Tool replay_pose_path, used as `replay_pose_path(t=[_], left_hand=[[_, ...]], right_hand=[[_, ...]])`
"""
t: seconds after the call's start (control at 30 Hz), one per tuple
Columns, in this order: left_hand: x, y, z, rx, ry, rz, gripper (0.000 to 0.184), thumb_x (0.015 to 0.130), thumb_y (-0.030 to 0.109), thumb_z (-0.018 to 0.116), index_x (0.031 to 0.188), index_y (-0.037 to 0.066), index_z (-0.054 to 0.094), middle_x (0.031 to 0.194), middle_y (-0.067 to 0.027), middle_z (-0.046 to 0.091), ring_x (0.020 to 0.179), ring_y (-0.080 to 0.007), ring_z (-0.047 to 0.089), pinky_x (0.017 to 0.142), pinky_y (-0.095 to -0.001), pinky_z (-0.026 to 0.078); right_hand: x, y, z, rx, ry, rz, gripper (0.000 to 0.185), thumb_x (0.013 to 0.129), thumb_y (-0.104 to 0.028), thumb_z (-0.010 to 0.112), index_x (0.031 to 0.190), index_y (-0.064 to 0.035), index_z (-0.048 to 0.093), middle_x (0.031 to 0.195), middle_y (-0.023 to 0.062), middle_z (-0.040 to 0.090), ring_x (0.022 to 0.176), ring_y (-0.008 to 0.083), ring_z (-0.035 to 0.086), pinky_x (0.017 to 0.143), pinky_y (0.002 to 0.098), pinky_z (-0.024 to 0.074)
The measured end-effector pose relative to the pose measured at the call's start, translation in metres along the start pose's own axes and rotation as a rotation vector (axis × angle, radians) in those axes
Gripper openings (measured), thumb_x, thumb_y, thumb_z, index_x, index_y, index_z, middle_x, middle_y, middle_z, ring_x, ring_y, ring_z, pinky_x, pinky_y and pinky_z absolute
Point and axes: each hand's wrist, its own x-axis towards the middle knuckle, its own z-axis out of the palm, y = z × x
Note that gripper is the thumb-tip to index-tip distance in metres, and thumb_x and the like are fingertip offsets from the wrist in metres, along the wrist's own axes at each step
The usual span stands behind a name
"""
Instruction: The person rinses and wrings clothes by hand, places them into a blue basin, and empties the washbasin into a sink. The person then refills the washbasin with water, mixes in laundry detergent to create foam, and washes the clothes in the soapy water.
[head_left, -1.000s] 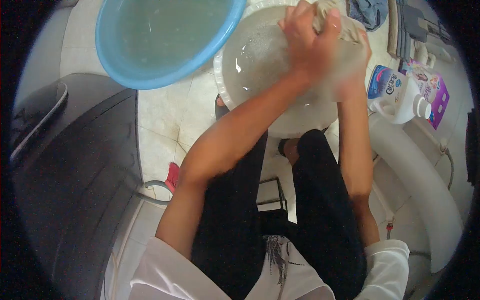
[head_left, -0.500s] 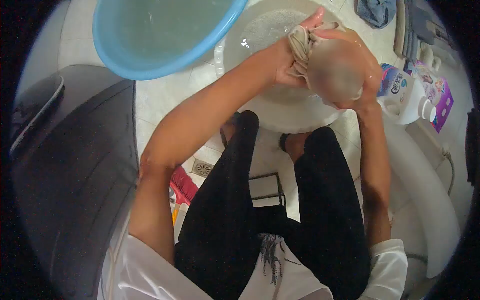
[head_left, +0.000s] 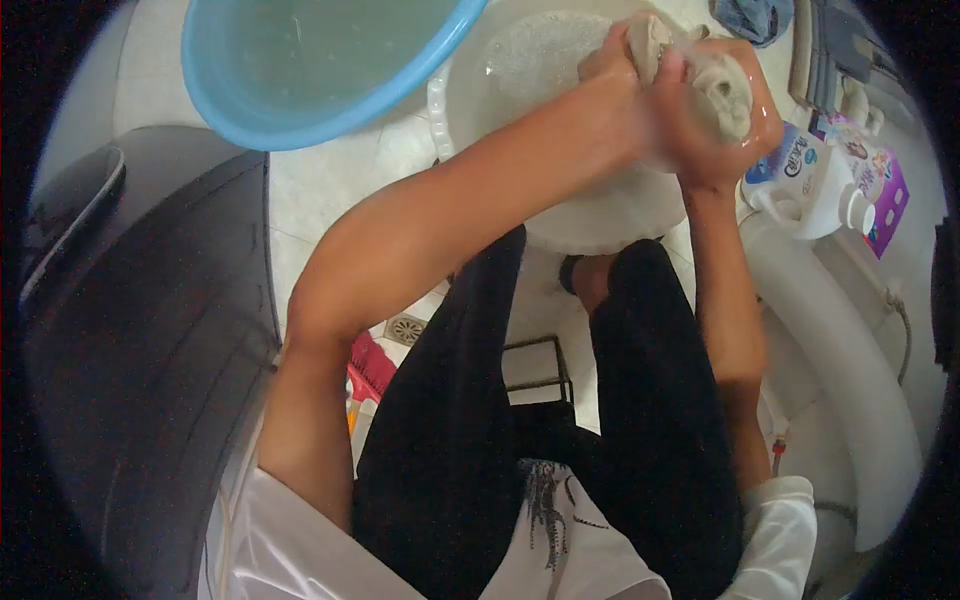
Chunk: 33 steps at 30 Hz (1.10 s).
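Note:
Both my hands are held close together above a white basin (head_left: 610, 215), gripping a wet, bunched beige cloth (head_left: 724, 95). My left hand (head_left: 622, 72) is closed around one end, where a fold of the cloth sticks up between its fingers. My right hand (head_left: 735, 150) wraps the other, balled part, its fingers curled over it. What kind of cloth it is I cannot make out, as most of it is hidden in the grip. Water with some foam lies in the basin under my hands.
A blue tub (head_left: 250, 135) of cloudy water stands at the upper left. On the right are a white detergent bottle (head_left: 820, 190), a purple package (head_left: 885, 205) and a thick white pipe (head_left: 830, 350). A red brush (head_left: 372, 368) lies near a floor drain (head_left: 405, 329).
My hands have shifted slightly up and right and come together. The cloth, looser and spread between them before, is now squeezed into a tight bunch.

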Motion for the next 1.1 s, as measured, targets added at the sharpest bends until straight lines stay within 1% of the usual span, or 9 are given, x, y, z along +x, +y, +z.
replay_pose_path(t=[0.27, 0.37, 0.47, 0.53, 0.63, 0.7, 0.83, 0.93, 1.1], left_hand=[[0.001, -0.007, 0.039, 0.355, 0.525, 0.399, 0.048, 0.102, 0.042, 0.046, 0.115, 0.001, 0.067, 0.112, -0.0153, 0.072, 0.094, -0.0288, 0.071, 0.082, -0.0436, 0.059], [0.001, -0.006, 0.044, 0.424, 0.683, 0.509, 0.053, 0.104, 0.042, 0.043, 0.12, -0.002, 0.067, 0.116, -0.017, 0.071, 0.096, -0.0288, 0.072, 0.083, -0.0432, 0.06], [0.022, 0.0, 0.021, 0.566, 0.713, 0.618, 0.045, 0.101, 0.044, 0.048, 0.107, 0.006, 0.07, 0.106, -0.0144, 0.073, 0.09, -0.0282, 0.071, 0.081, -0.0453, 0.06], [0.028, 0.002, 0.008, 0.767, 0.737, 0.62, 0.038, 0.096, 0.049, 0.057, 0.1, 0.014, 0.072, 0.102, -0.0113, 0.074, 0.09, -0.0282, 0.07, 0.081, -0.0454, 0.058], [0.012, 0.006, 0.009, 0.864, 0.443, 0.62, 0.043, 0.099, 0.05, 0.058, 0.115, 0.012, 0.069, 0.112, -0.0105, 0.072, 0.102, -0.0255, 0.068, 0.091, -0.0439, 0.057], [-0.03, 0.029, 0.022, 0.378, -0.152, 0.094, 0.045, 0.101, 0.048, 0.061, 0.126, 0.011, 0.064, 0.123, -0.0091, 0.069, 0.114, -0.0239, 0.065, 0.102, -0.0432, 0.052], [-0.074, 0.034, 0.022, 0.476, 0.014, 0.059, 0.059, 0.099, 0.06, 0.057, 0.134, 0.012, 0.062, 0.128, -0.0113, 0.068, 0.119, -0.0266, 0.065, 0.108, -0.0465, 0.05], [-0.097, 0.064, -0.028, 1.101, 0.071, 0.634, 0.05, 0.096, 0.043, 0.067, 0.132, 0.009, 0.062, 0.13, -0.0091, 0.066, 0.119, -0.0248, 0.064, 0.106, -0.0441, 0.051], [-0.175, 0.17, 0.022, 1.294, 0.571, 0.782, 0.053, 0.083, 0.028, 0.083, 0.126, 0.003, 0.065, 0.116, -0.0095, 0.07, 0.105, -0.0192, 0.069, 0.092, -0.0359, 0.056]], right_hand=[[-0.005, 0.068, -0.011, 0.119, 0.187, 0.553, 0.013, 0.086, -0.011, 0.077, 0.088, 0.0016, 0.073, 0.082, 0.0019, 0.071, 0.074, 0.0114, 0.066, 0.07, 0.028, 0.0531], [-0.001, 0.098, -0.043, 0.752, -0.394, 0.583, 0.056, 0.081, -0.022, 0.078, 0.129, 0.0002, 0.059, 0.131, 0.0313, 0.057, 0.12, 0.0404, 0.058, 0.098, 0.0532, 0.0491], [0.008, 0.073, 0.004, 0.688, 0.514, 0.945, 0.016, 0.091, -0.013, 0.071, 0.098, 0.0018, 0.073, 0.092, 0.0057, 0.073, 0.083, 0.0153, 0.069, 0.076, 0.031, 0.0556], [0.006, 0.071, 0.002, 0.633, 0.505, 0.906, 0.021, 0.093, -0.015, 0.067, 0.105, 0.0019, 0.072, 0.1, 0.0088, 0.072, 0.09, 0.0186, 0.071, 0.082, 0.0332, 0.0564], [0.007, 0.051, 0.0, 0.463, 0.319, 0.849, 0.021, 0.086, -0.02, 0.077, 0.097, -0.0022, 0.072, 0.115, 0.0117, 0.073, 0.094, 0.0213, 0.069, 0.087, 0.0347, 0.0542], [0.008, 0.042, -0.007, 0.424, 0.129, 0.791, 0.028, 0.092, -0.021, 0.072, 0.112, -0.0014, 0.072, 0.117, 0.0091, 0.072, 0.098, 0.0205, 0.068, 0.092, 0.0337, 0.0523], [0.022, 0.029, 0.002, 0.273, -0.098, 0.354, 0.063, 0.089, -0.031, 0.069, 0.142, -0.002, 0.054, 0.134, 0.017, 0.063, 0.124, 0.0252, 0.058, 0.111, 0.039, 0.0409], [0.031, 0.007, 0.01, 0.353, -0.125, 0.351, 0.073, 0.085, -0.04, 0.069, 0.145, -0.002, 0.051, 0.141, 0.0192, 0.057, 0.132, 0.0294, 0.054, 0.115, 0.0421, 0.0365], [0.006, 0.031, -0.013, 0.495, -0.308, 0.537, 0.066, 0.088, -0.042, 0.067, 0.14, -0.0018, 0.057, 0.141, 0.0131, 0.059, 0.127, 0.0297, 0.059, 0.112, 0.0419, 0.0411]])
